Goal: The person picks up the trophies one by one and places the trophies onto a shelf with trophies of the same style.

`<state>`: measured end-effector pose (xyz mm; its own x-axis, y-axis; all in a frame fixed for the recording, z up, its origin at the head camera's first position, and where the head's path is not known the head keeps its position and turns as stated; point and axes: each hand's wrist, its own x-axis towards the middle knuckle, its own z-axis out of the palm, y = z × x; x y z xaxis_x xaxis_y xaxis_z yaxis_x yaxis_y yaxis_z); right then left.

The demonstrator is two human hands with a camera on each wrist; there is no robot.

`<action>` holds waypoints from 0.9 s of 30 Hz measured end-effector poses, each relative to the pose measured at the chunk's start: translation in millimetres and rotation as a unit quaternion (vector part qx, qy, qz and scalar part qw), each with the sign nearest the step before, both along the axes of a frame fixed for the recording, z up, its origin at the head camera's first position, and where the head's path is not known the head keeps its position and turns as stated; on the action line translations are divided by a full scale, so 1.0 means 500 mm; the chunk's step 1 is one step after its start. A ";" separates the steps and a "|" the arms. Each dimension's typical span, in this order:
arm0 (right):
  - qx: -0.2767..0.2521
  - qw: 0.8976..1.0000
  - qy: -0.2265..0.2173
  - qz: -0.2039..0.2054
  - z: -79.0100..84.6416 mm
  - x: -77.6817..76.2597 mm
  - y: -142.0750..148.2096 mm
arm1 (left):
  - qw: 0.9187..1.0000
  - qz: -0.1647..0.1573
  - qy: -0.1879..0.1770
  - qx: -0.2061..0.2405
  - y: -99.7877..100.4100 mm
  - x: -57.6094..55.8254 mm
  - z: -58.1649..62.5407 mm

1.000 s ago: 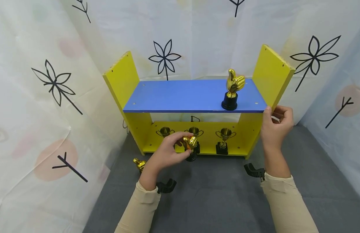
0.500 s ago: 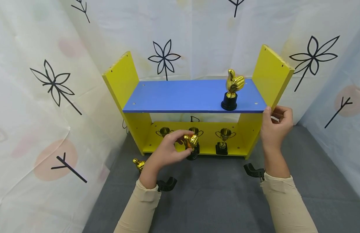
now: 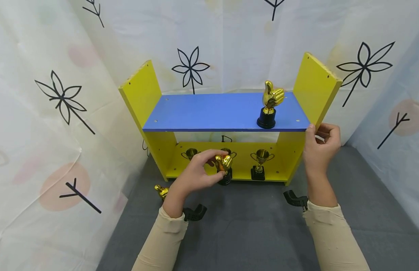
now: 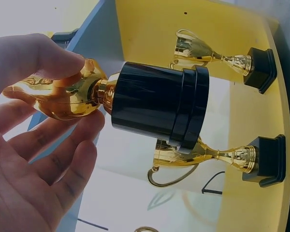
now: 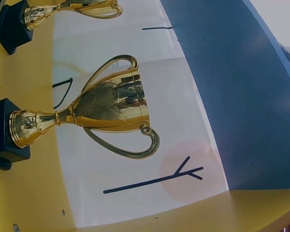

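Note:
My left hand [image 3: 197,173] pinches a gold thumbs-up trophy [image 4: 63,94] by its gold part, in front of the shelf's lower opening. Its round black base [image 4: 154,101] sticks out free of the fingers in the left wrist view. At the right end of the blue shelf board [image 3: 209,111], my right hand [image 3: 322,148] grips the edge where board and yellow side panel [image 3: 314,90] meet. Another thumbs-up trophy [image 3: 270,101] stands upright on the blue board near the right. A third thumbs-up trophy [image 3: 161,191], partly hidden by the left forearm, is on the grey floor cloth.
Along the yellow bottom board [image 3: 241,174] stand three gold cup trophies, with one cup [image 3: 260,163] at the right, one cup [image 3: 191,153] at the left and the middle one partly behind the left hand. The left yellow panel [image 3: 141,94] rises above the blue board.
The left hand and its thumbs-up trophy have shifted slightly to the right and up. The right hand keeps its hold on the shelf edge.

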<state>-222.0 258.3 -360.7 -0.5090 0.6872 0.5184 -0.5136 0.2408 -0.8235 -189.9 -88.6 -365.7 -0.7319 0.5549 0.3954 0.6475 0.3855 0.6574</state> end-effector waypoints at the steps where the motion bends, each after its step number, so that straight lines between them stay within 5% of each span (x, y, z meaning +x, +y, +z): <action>1: 0.000 1.000 0.001 0.000 0.003 0.002 -0.003 | 1.000 -0.001 0.001 0.001 0.001 0.000 0.001; 10: -0.004 1.000 0.012 0.005 0.042 0.037 -0.036 | 1.000 -0.009 0.005 0.000 0.007 -0.001 0.012; 27: -0.001 1.000 0.000 -0.003 0.025 0.021 -0.020 | 0.999 -0.028 0.014 0.007 0.018 -0.005 0.033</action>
